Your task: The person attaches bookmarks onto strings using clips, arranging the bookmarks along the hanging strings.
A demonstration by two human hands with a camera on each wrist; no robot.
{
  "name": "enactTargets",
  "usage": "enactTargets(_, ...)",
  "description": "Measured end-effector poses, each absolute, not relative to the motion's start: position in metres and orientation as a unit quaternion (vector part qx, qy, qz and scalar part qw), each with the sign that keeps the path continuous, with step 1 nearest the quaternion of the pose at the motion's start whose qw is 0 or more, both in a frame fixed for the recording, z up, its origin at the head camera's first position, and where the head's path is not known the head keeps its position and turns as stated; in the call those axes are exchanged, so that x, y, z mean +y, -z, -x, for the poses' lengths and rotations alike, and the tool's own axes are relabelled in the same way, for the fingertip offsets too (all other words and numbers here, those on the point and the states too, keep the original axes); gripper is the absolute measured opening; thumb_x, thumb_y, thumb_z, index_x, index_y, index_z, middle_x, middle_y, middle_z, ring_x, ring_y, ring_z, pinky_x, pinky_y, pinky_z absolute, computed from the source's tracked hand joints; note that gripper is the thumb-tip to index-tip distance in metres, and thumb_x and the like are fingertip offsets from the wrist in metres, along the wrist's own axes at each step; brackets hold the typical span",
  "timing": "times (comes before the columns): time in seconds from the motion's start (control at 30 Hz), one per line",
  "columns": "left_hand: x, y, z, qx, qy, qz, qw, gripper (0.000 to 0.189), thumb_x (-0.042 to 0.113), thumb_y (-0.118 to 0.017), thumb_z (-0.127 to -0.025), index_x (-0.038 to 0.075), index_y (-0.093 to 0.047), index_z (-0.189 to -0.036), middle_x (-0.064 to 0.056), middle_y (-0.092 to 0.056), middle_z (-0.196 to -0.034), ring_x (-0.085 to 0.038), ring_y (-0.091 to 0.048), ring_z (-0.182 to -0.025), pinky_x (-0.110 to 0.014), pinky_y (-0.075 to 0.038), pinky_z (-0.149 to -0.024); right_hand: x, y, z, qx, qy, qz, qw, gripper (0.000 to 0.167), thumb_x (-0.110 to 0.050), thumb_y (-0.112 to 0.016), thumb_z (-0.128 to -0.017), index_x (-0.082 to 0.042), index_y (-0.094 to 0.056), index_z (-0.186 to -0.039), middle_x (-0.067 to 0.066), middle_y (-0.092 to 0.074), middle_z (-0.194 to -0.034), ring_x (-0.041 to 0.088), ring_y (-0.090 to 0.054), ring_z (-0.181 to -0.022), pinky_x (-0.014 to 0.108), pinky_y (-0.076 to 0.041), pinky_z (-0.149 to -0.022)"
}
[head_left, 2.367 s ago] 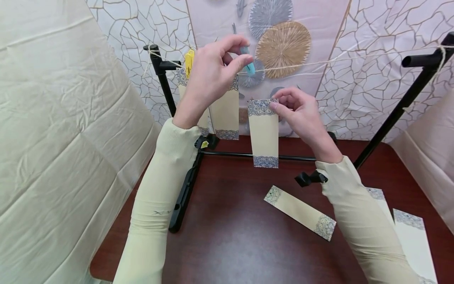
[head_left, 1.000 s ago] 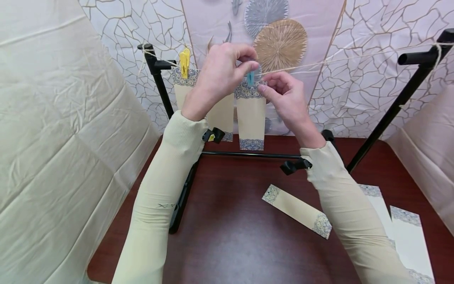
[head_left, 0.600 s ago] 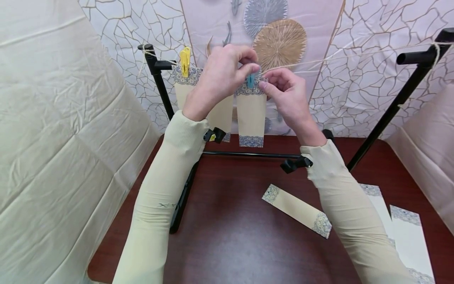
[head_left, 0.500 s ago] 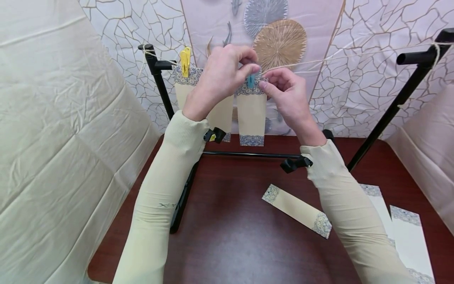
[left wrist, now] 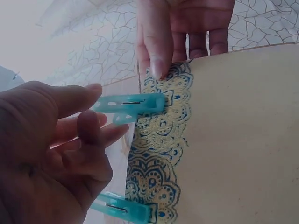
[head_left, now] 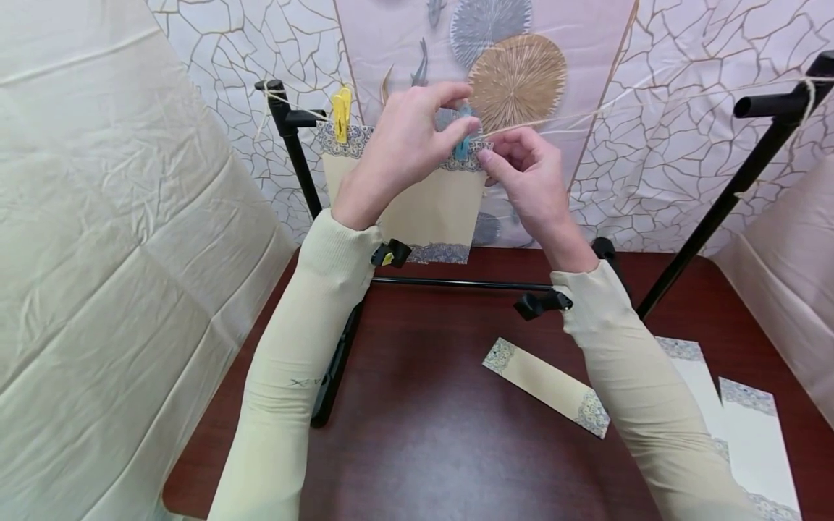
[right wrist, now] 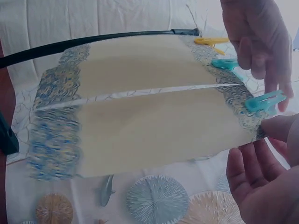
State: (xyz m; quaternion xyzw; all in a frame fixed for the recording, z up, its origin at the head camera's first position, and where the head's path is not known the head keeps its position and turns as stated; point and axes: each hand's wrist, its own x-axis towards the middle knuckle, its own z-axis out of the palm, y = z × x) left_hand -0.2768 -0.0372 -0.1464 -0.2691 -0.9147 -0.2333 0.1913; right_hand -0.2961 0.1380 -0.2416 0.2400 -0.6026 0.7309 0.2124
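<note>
A cream card with blue lace-pattern ends (right wrist: pixel 163 130) hangs from the string (head_left: pixel 573 118). A light-blue clothespin (left wrist: pixel 152 102) clips its top edge. My left hand (head_left: pixel 410 141) is at this clothespin's handle end, thumb and fingers spread apart; whether the thumb still touches is unclear. The thumb and fingers of my right hand (head_left: pixel 531 174) pinch the card's upper right corner. Beside it hangs a similar card (right wrist: pixel 149 70) under another light-blue clothespin (right wrist: pixel 224 63). A yellow clothespin (head_left: pixel 342 116) stands over the leftmost hanging card (head_left: pixel 335 166), partly hidden by my left hand.
One loose card (head_left: pixel 547 387) lies on the dark table (head_left: pixel 417 434). Several more cards (head_left: pixel 756 441) lie at the right, partly under my right sleeve. Black posts (head_left: pixel 296 155) hold the string at both sides, with a low crossbar (head_left: pixel 456 283) between them.
The card and clothespin have come up to the string. My left thumb and fingers have parted from their pinch on the clothespin. The card's lower end has swung left; my right hand keeps its corner.
</note>
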Motion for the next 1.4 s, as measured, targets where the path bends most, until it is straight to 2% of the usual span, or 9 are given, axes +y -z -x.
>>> enactTargets(0.13, -0.043, 0.152, 0.274, -0.891, 0.275, 0.289, 0.217, 0.039, 0.031, -0.06, -0.098, 0.016, -0.06, -0.134, 0.003, -0.067, -0.127, -0.011, -0.046, -0.057, -0.018, -0.041, -0.069, 0.142, 0.249, 0.294, -0.606, -0.733, -0.226, 0.21, 0.01, -0.001, -0.071, -0.086, -0.003, -0.067, -0.095, 0.003, -0.068, -0.08, 0.015, -0.062, -0.066, 0.024, -0.055, -0.063)
enactTargets(0.27, -0.051, 0.158, 0.271, -0.869, 0.305, 0.305, 0.24, 0.032, 0.028, -0.059, -0.099, 0.015, -0.064, -0.128, 0.002, -0.068, -0.123, -0.01, -0.047, -0.058, -0.017, -0.041, -0.068, 0.151, 0.262, 0.289, -0.612, -0.732, -0.215, 0.209, 0.011, -0.003, -0.071, -0.087, -0.003, -0.067, -0.097, 0.003, -0.068, -0.082, 0.014, -0.064, -0.069, 0.024, -0.056, -0.066)
enactTargets(0.47, -0.064, 0.169, 0.266, -0.836, 0.337, 0.335, 0.273, 0.025, 0.023, -0.057, -0.099, 0.011, -0.068, -0.118, -0.002, -0.07, -0.115, -0.008, -0.05, -0.059, -0.018, -0.041, -0.061, 0.168, 0.288, 0.277, -0.618, -0.739, -0.197, 0.182, 0.012, -0.004, -0.069, -0.089, 0.0, -0.065, -0.099, 0.003, -0.07, -0.085, 0.014, -0.066, -0.072, 0.025, -0.057, -0.067)
enactTargets(0.67, -0.074, 0.179, 0.259, -0.82, 0.373, 0.343, 0.265, 0.023, 0.02, -0.057, -0.099, 0.008, -0.068, -0.115, -0.004, -0.07, -0.101, -0.007, -0.055, -0.062, -0.02, -0.044, -0.06, 0.182, 0.311, 0.268, -0.623, -0.743, -0.183, 0.163, 0.009, -0.002, -0.067, -0.091, -0.001, -0.065, -0.099, 0.001, -0.071, -0.086, 0.013, -0.066, -0.075, 0.024, -0.056, -0.067)
enactTargets(0.83, -0.079, 0.19, 0.254, -0.815, 0.383, 0.348, 0.261, 0.023, 0.02, -0.058, -0.099, 0.006, -0.068, -0.114, -0.004, -0.07, -0.09, -0.006, -0.056, -0.065, -0.021, -0.044, -0.06, 0.189, 0.325, 0.26, -0.646, -0.727, -0.172, 0.156, 0.014, -0.006, -0.068, -0.091, 0.002, -0.063, -0.102, 0.002, -0.071, -0.087, 0.014, -0.066, -0.076, 0.024, -0.056, -0.067)
enactTargets(1.03, -0.088, 0.208, 0.249, -0.796, 0.425, 0.359, 0.239, 0.023, 0.017, -0.059, -0.098, 0.001, -0.067, -0.114, -0.011, -0.069, -0.087, -0.009, -0.056, -0.065, -0.022, -0.046, -0.061, 0.199, 0.343, 0.25, -0.699, -0.687, -0.14, 0.143, 0.019, -0.012, -0.069, -0.092, 0.0, -0.063, -0.105, 0.0, -0.069, -0.089, 0.013, -0.066, -0.077, 0.023, -0.057, -0.069)
enactTargets(1.17, -0.097, 0.221, 0.248, -0.79, 0.438, 0.361, 0.232, 0.024, 0.016, -0.059, -0.098, 0.001, -0.066, -0.115, -0.011, -0.068, -0.084, -0.01, -0.055, -0.062, -0.023, -0.045, -0.058, 0.205, 0.355, 0.244, -0.729, -0.663, -0.113, 0.125, 0.026, -0.017, -0.069, -0.092, 0.0, -0.06, -0.11, -0.001, -0.069, -0.092, 0.013, -0.066, -0.079, 0.023, -0.057, -0.07)
enactTargets(1.4, -0.118, 0.247, 0.247, -0.808, 0.453, 0.313, 0.211, 0.025, 0.019, -0.059, -0.098, 0.004, -0.067, -0.116, -0.009, -0.072, -0.094, -0.014, -0.061, -0.065, -0.022, -0.048, -0.059, 0.217, 0.38, 0.236, -0.772, -0.623, -0.081, 0.093, 0.028, -0.022, -0.067, -0.094, -0.003, -0.06, -0.113, -0.006, -0.067, -0.092, 0.013, -0.066, -0.081, 0.025, -0.057, -0.07)
